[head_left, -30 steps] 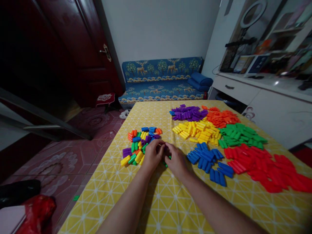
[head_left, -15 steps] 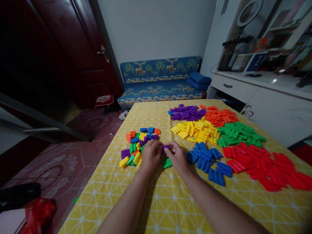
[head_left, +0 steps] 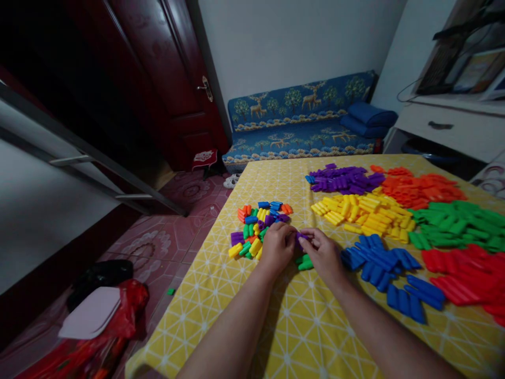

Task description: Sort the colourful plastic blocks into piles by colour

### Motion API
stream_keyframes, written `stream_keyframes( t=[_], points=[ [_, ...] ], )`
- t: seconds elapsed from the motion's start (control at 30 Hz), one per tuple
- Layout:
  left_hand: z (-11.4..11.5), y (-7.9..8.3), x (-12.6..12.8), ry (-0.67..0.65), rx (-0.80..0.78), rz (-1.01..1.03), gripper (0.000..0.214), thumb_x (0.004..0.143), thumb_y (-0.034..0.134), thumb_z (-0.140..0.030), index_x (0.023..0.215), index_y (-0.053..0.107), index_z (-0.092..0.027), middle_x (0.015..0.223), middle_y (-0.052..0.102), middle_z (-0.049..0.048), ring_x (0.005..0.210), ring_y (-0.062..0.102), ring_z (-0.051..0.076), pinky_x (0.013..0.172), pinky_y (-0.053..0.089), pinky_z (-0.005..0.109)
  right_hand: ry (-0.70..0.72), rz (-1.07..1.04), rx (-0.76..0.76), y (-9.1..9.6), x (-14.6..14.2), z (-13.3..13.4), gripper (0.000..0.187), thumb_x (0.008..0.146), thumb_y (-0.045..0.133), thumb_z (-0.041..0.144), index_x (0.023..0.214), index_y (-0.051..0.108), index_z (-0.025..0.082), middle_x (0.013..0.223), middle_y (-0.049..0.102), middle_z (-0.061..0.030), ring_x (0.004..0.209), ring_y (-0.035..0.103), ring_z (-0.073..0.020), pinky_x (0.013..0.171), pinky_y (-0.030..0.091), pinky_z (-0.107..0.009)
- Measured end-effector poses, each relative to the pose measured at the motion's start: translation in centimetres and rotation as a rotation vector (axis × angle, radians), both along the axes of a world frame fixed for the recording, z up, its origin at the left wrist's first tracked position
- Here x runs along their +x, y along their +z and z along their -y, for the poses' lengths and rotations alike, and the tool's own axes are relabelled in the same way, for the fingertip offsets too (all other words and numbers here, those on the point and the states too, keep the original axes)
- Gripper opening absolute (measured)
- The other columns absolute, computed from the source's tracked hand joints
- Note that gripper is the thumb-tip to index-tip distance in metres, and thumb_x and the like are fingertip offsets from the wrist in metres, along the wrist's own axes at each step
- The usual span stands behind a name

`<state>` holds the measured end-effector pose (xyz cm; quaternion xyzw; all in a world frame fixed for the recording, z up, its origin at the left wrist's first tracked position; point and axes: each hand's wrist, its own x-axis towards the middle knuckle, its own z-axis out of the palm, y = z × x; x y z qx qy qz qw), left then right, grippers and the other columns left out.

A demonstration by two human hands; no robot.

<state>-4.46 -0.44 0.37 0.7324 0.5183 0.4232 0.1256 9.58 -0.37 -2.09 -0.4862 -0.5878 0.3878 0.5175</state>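
Observation:
Both hands meet over the middle of the yellow patterned tablecloth (head_left: 236, 300). Between them is a small purple plastic piece (head_left: 301, 236), largely covered by fingers. My left hand (head_left: 278, 245) is closed at its left end, and my right hand (head_left: 321, 250) pinches it from the right. Green plastic pieces (head_left: 304, 262) lie just under the hands. Left of my left hand spreads a mixed pile of coloured pieces (head_left: 252, 231). Blue pieces (head_left: 381, 262) lie close by my right hand.
Sorted piles lie to the right: purple (head_left: 345, 179), yellow (head_left: 366, 210), orange (head_left: 422, 187), green (head_left: 461, 223) and red (head_left: 469, 276). Behind the table stands a blue patterned sofa (head_left: 292, 118). A green piece (head_left: 171, 291) and a red plastic bag (head_left: 134, 305) are on the floor.
The view has turned left, so everything appears further right and more floor shows at left. Both hands stay together at the purple piece.

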Motion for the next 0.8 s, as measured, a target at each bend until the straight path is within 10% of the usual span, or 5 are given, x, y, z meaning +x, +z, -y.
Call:
stream_keyframes(
  t=[0.33, 0.63, 0.8],
  points=[
    [-0.2, -0.3, -0.2, 0.0, 0.053, 0.044, 0.013, 0.088, 0.055, -0.015, 0.092, 0.068, -0.019, 0.097, 0.067, 0.0074, 0.096, 0.061, 0.02, 0.086, 0.05, 0.034, -0.06, -0.152, -0.01, 1.9, 1.0, -1.0, 0.031, 0.078, 0.062, 0.039, 0.1, 0.064, 0.017, 0.089, 0.072, -0.007, 0.071, 0.067, -0.0164, 0.057, 0.054, -0.025],
    [-0.6, -0.8, -0.6, -0.031, 0.045, 0.033, 0.016, 0.089, 0.054, -0.019, 0.09, 0.069, -0.021, 0.096, 0.067, 0.0066, 0.093, 0.062, 0.021, 0.083, 0.051, 0.035, -0.308, 0.007, -0.093, 7.7, 6.3, -13.1, 0.01, 0.068, 0.065, 0.02, 0.077, 0.062, 0.016, 0.056, 0.062, 0.0018, 0.048, 0.059, -0.0121, 0.047, 0.048, -0.022],
    [-0.5, -0.5, -0.5, -0.022, 0.04, 0.037, 0.016, 0.087, 0.054, -0.015, 0.089, 0.069, -0.02, 0.096, 0.067, 0.0065, 0.092, 0.062, 0.02, 0.083, 0.051, 0.034, -0.454, 0.065, -0.019, 8.1, 8.8, -16.6, 0.026, 0.067, 0.063, 0.014, 0.093, 0.064, 0.013, 0.087, 0.07, -0.0083, 0.076, 0.068, -0.018, 0.071, 0.056, -0.031]
  ],
)
